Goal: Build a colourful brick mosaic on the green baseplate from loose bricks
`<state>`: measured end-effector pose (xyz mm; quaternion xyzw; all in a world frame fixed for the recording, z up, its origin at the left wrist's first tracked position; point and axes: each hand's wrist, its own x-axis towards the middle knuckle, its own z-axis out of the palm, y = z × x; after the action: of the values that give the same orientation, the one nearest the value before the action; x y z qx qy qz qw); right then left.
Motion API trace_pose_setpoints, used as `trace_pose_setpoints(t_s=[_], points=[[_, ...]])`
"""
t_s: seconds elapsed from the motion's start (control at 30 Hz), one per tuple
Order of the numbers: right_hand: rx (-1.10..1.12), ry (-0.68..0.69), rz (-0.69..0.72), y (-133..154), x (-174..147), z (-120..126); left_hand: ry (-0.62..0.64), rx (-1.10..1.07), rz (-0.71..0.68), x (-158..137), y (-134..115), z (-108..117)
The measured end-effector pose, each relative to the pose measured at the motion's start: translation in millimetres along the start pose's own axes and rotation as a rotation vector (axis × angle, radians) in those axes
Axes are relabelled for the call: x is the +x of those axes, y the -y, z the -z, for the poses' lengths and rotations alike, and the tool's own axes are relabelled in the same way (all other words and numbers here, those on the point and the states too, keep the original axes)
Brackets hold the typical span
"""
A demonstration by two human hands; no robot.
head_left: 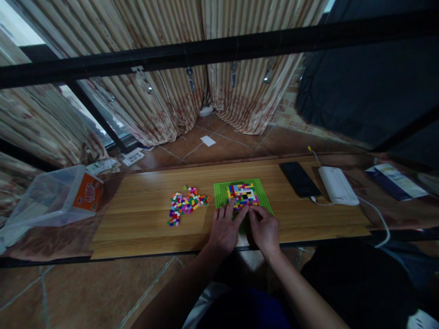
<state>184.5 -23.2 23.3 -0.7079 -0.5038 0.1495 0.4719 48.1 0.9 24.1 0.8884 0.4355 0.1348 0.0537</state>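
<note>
Both hands rest on the near edge of a green baseplate [221,194] that lies flat at the middle of the wooden bench [144,228]. The left hand [224,228] lies palm down, fingers spread loosely and released, its fingertips reaching onto the plate's lower left corner and up to the bottom edge of the mosaic [243,194] of small coloured bricks pressed onto the plate. The right hand [265,228] lies just beside it, touching or nearly touching it, fingers curled toward the plate's lower edge; whether it pinches a brick I cannot tell, as the fingertips are too small and dim to read.

Left of the plate, apart from it, a loose pile of bricks [187,203] is scattered on the bench in pink, yellow, white, green and blue. To the right of the plate, near the bench's far edge, lie a dark phone [299,179] and, just beside it, a white power bank [338,185] with a white cable [377,214] running off toward the lower right. At the left of the frame stands a clear plastic box [51,198] with an orange label. Striped curtains [154,105] hang across the upper part of the frame.
</note>
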Motion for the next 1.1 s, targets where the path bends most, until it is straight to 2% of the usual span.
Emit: trace_pose_setpoints(t_s=[0.43,0.6,0.7,0.8,0.9,1.0,1.1], points=[[0.028,0.027,-0.058,-5.2,-4.5,2.5,-0.026,0.079,0.043,-4.4,-10.5,-1.8],[0.069,0.008,-0.014,-2.8,-14.3,7.5,-0.033,-0.002,0.041,-7.7,-11.8,5.9],[0.095,0.044,0.053,5.6,-20.7,7.1,-0.068,-0.067,0.052,-14.3,-8.8,8.3],[0.115,0.138,0.155,18.9,-26.6,2.6,-0.113,-0.135,0.094,-26.9,0.7,8.8],[0.097,0.255,0.243,32.5,-30.3,-7.9,-0.216,-0.157,0.216,-44.5,18.0,10.4],[0.026,0.367,0.308,43.1,-27.6,-26.1,-0.354,-0.134,0.337,-63.0,42.1,14.6],[-0.079,0.389,0.372,50.4,-15.9,-49.7,-0.481,-0.074,0.459,-77.1,69.6,19.9]])
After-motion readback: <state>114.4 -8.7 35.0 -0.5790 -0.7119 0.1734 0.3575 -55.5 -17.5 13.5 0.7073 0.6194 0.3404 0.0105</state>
